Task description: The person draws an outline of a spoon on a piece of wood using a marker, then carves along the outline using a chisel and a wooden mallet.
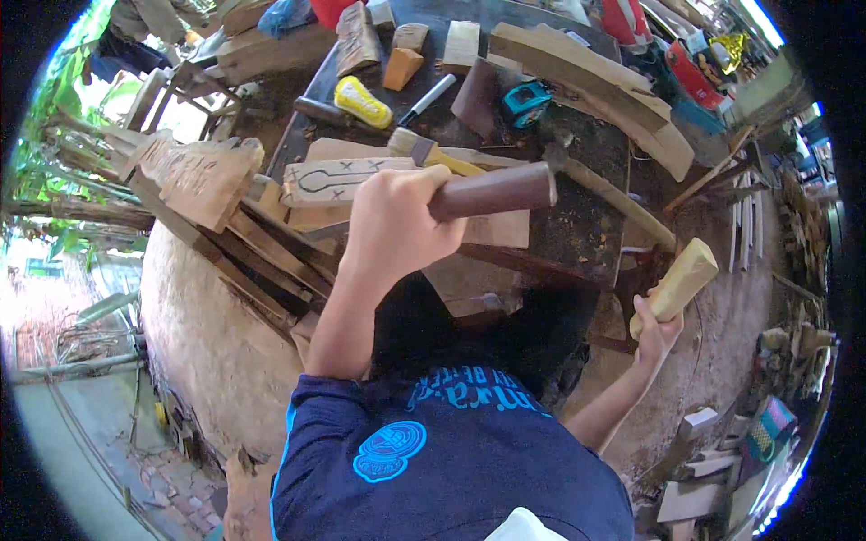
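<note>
My left hand (397,216) is closed around the thick brown handle (505,191) of a tool above the front of the table. A narrow grey strip, perhaps its blade, shows left of my wrist; my hand hides how they join. Beneath it lies a flat wooden board (307,183) with a black outline drawn on it. A paintbrush (417,147) rests across the wood just beyond my knuckles. Off the table's right side, my right hand (660,329) grips a pale, squared wooden block (683,278), tilted up to the right.
On the dark table (577,239) are a yellow-and-white object (363,101), a marker (428,99), a teal tape measure (527,104), a long wooden handle (622,203) and curved timber (586,77). A carved wood slab (203,176) stands at left. Wood scraps (695,500) lie on the right floor.
</note>
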Motion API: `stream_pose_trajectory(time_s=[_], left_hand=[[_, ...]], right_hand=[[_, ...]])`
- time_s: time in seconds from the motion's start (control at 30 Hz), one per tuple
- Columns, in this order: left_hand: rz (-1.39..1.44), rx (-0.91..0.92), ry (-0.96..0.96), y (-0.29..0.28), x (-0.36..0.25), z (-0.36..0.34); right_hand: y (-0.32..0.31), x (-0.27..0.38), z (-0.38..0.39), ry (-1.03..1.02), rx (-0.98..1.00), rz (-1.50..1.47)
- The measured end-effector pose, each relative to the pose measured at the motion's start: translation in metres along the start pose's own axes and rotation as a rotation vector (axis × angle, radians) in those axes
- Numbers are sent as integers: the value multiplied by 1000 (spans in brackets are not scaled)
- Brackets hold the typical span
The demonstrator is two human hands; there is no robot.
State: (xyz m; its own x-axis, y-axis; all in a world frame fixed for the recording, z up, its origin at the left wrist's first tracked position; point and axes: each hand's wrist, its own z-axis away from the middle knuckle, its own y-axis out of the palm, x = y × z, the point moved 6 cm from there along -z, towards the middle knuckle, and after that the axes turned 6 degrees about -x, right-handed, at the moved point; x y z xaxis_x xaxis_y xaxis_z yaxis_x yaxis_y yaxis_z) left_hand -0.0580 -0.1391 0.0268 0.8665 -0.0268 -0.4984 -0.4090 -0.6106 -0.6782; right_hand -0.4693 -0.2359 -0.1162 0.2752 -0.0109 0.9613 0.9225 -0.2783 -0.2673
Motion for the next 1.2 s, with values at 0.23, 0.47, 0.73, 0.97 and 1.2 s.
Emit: stream_pose_trajectory(time_s=[0.23,0.47,0.73,0.97,1.2], left_hand=[[-58,147,-36,16,10,12],[-21,202,-32,18,19,21],[-30,156,-55,10,30,19],[-55,41,-117,-6,65,37],[-101,75,-209,-16,90,66]], right_hand=[[14,7,2,-36,49,34],[30,19,7,-9,111,92],[49,25,11,-80,153,158],[53,22,13,-32,190,226],[71,57,25,-220,215,375]])
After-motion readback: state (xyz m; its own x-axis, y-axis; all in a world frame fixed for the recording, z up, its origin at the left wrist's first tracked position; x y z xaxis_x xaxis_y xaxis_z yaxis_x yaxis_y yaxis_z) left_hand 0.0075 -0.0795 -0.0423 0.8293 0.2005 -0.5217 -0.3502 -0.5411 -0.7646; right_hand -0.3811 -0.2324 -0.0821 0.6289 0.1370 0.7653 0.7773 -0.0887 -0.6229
